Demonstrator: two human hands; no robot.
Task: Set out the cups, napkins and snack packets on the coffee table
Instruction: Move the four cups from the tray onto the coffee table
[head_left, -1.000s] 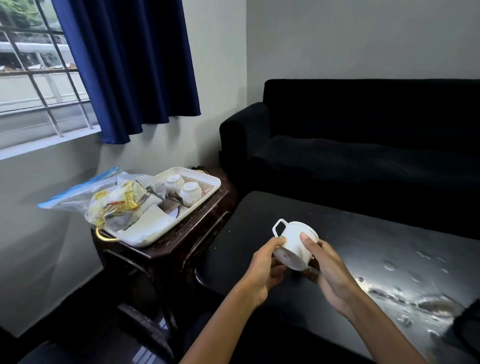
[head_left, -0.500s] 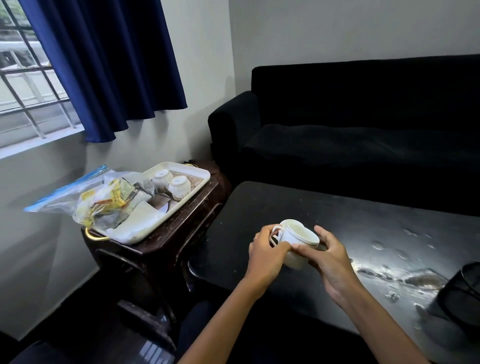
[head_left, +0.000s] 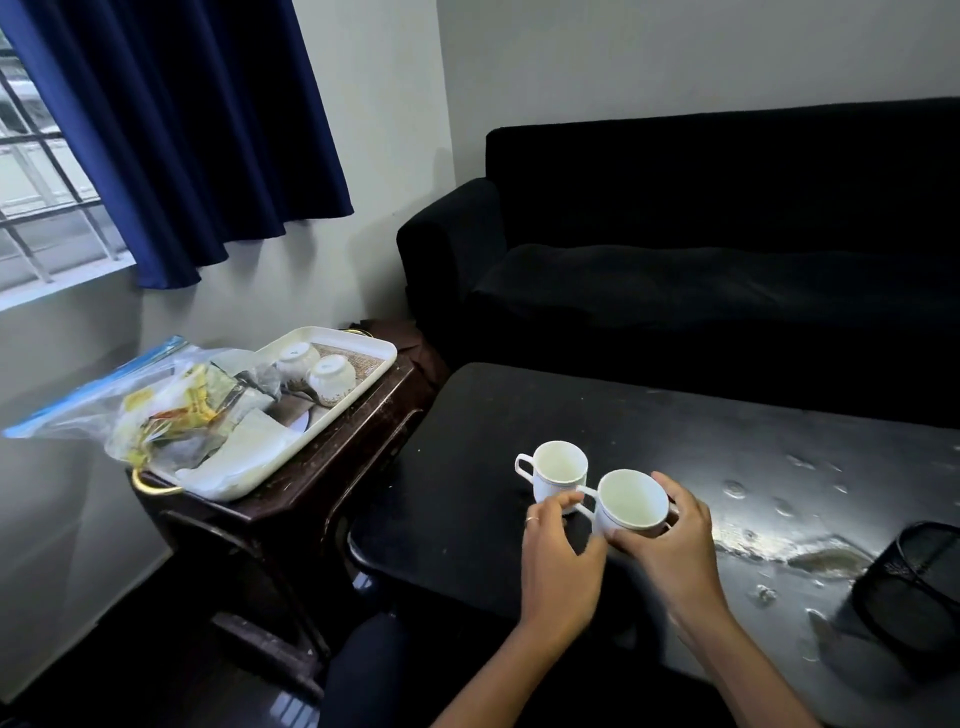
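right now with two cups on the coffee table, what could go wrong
1. The near cup, gripped by the right hand, sits beside the far cup; its handle could knock it.
2. The left hand by that handle may bump either cup.
3. The coffee table has wet patches nearby; a cup might slide.

Right grip (head_left: 670, 540) curled round a cup (head_left: 631, 501); left grip (head_left: 558, 545) pinching its handle.
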